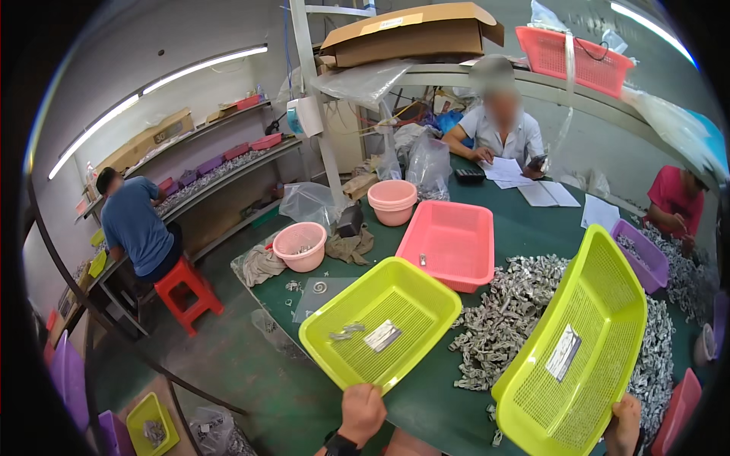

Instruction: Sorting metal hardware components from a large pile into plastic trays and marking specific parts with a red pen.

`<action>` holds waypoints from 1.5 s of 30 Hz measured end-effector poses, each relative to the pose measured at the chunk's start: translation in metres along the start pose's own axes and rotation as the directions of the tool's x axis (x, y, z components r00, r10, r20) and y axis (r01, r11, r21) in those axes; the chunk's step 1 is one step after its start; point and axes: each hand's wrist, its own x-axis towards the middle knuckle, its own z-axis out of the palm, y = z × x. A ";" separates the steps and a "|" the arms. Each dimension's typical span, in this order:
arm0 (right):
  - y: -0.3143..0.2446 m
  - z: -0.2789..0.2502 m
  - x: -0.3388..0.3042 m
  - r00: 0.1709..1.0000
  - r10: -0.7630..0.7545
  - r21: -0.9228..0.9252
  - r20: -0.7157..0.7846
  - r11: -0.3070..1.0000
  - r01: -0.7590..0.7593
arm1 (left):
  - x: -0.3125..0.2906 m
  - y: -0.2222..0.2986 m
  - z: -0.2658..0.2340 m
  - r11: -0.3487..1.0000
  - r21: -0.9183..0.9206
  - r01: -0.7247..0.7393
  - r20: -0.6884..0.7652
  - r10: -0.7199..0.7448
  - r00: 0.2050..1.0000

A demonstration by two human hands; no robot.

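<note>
My left hand grips the near rim of a yellow-green plastic basket, which rests at the table's front edge. Inside it lie a white paper label and a few small metal parts. With my right hand I hold a second yellow-green basket by its lower right rim. That one is tipped up steeply over a large heap of small metal parts; only a white label shows inside it. Fingers of both hands curl round the rims, partly hidden.
A pink basket and pink bowls stand on the green table. Across it sits a person with papers. Another person is at the right, beside a purple basket. A third sits on a red stool.
</note>
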 end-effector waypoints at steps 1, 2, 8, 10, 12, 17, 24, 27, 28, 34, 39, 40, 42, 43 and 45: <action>0.001 0.000 0.000 0.998 -0.035 0.017 -0.061 0.999 0.036 | 0.004 0.004 0.006 0.999 -0.036 0.017 0.041 -0.016 0.999; 0.003 0.000 0.001 0.991 -0.069 0.032 -0.118 0.997 0.073 | 0.009 0.007 0.009 0.997 -0.067 0.037 0.081 -0.032 0.996; 0.006 0.013 -0.001 0.989 -0.122 -0.263 -0.081 0.960 0.097 | 0.026 0.039 -0.037 0.759 -0.553 0.344 0.371 -0.146 0.917; 0.011 0.027 0.001 0.991 -0.097 -0.297 0.089 0.947 0.120 | 0.020 0.043 -0.048 0.220 -0.831 0.511 0.497 -0.120 0.860; 0.017 0.043 0.002 0.977 -0.107 -0.330 0.187 0.929 0.165 | 0.033 0.049 -0.066 -0.087 -0.524 0.847 0.852 -0.058 0.521; 0.006 0.089 0.007 0.926 0.090 -0.308 0.367 0.951 0.030 | 0.027 0.017 -0.070 0.283 -0.508 0.814 0.727 -0.366 0.581; 0.058 0.167 0.088 0.789 0.243 -0.399 0.564 0.917 0.003 | 0.008 -0.075 -0.145 0.521 -0.568 0.637 -0.034 -0.789 0.614; 0.085 0.206 0.118 0.810 0.335 -0.472 0.482 0.878 -0.082 | -0.015 -0.080 -0.168 0.349 -0.637 0.687 -0.017 -0.897 0.441; 0.092 0.215 0.128 0.774 0.380 -0.422 0.506 0.892 -0.163 | -0.015 -0.076 -0.170 0.284 -0.640 0.714 0.000 -0.929 0.370; 0.108 0.236 0.153 0.758 0.374 -0.092 0.534 0.917 -0.388 | -0.021 -0.072 -0.170 0.224 -0.651 0.725 0.080 -0.930 0.359; 0.105 0.241 0.171 0.836 0.307 -0.038 0.454 0.945 -0.326 | -0.023 -0.090 -0.150 0.194 -0.614 0.765 0.137 -0.928 0.345; 0.103 0.243 0.175 0.855 0.272 0.020 0.441 0.950 -0.313 | -0.021 -0.089 -0.147 0.225 -0.596 0.771 0.126 -0.922 0.366; 0.104 0.246 0.189 0.881 0.288 0.011 0.376 0.949 -0.315 | -0.019 -0.090 -0.142 0.221 -0.595 0.773 0.140 -0.918 0.370; 0.102 0.245 0.195 0.882 0.300 -0.005 0.363 0.947 -0.320 | -0.018 -0.089 -0.142 0.219 -0.592 0.775 0.151 -0.915 0.374; 0.100 0.242 0.204 0.877 0.316 -0.065 0.363 0.947 -0.314 | -0.011 -0.083 -0.141 0.216 -0.588 0.780 0.175 -0.907 0.383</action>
